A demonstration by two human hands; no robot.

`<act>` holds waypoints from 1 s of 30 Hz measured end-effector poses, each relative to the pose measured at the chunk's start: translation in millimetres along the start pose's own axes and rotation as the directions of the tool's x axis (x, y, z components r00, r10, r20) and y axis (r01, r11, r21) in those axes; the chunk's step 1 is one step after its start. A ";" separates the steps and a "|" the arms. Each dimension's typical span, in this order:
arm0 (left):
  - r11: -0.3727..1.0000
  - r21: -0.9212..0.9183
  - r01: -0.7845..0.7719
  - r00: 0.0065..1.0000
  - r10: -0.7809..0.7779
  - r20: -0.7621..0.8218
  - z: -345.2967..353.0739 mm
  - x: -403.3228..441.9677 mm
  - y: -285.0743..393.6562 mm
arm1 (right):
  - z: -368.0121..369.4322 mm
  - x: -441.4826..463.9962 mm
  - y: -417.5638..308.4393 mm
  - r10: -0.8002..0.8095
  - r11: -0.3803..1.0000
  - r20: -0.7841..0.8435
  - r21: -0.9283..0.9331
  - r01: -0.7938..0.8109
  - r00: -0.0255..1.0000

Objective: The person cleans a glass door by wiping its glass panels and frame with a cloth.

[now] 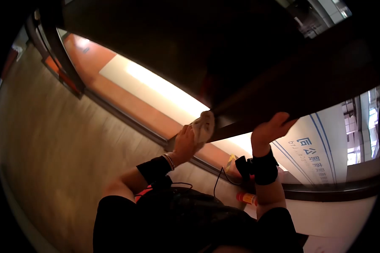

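Pale, crumpled fabric cloth (204,126) sits under the left hand (185,145)'s half-curled fingers, at the near edge of a dark, flat panel (257,101). Farther right along that edge, the right hand (265,135) is open, fingers spread, apparently gripping nothing; contact is unclear. Shifting the cloth would call for keeping it bunched.

The person (198,219) wears a black short-sleeved top (116,217), a black band (155,170) on the left wrist, another (264,169) on the right, and a slim bracelet (169,161).
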State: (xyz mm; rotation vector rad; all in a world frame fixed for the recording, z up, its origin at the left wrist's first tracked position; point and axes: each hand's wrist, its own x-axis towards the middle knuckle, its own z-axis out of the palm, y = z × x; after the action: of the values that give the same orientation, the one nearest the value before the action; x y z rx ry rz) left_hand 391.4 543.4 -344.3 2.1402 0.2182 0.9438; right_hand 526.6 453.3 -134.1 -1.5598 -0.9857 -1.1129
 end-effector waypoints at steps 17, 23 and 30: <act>0.927 -0.337 0.167 0.976 -0.203 -0.074 -39.1 37.4 92.4 | 2.3 7.4 -12.1 0.112 0.962 0.012 0.249 -0.112 0.994; 0.914 -0.098 0.395 0.910 -0.374 0.178 -16.2 0.5 39.3 | -5.5 2.9 -2.3 0.102 0.957 0.086 0.265 -0.121 0.991; 0.883 -0.452 0.126 0.938 -0.254 -0.235 -82.6 76.8 69.4 | -6.6 16.3 -3.4 -0.063 0.988 0.036 0.146 0.058 0.997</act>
State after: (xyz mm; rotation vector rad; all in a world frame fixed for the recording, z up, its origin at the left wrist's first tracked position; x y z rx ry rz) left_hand 379.2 577.0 -216.8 1.5402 0.3268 1.0714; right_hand 526.4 449.0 -116.7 -1.4479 -1.1228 -1.0307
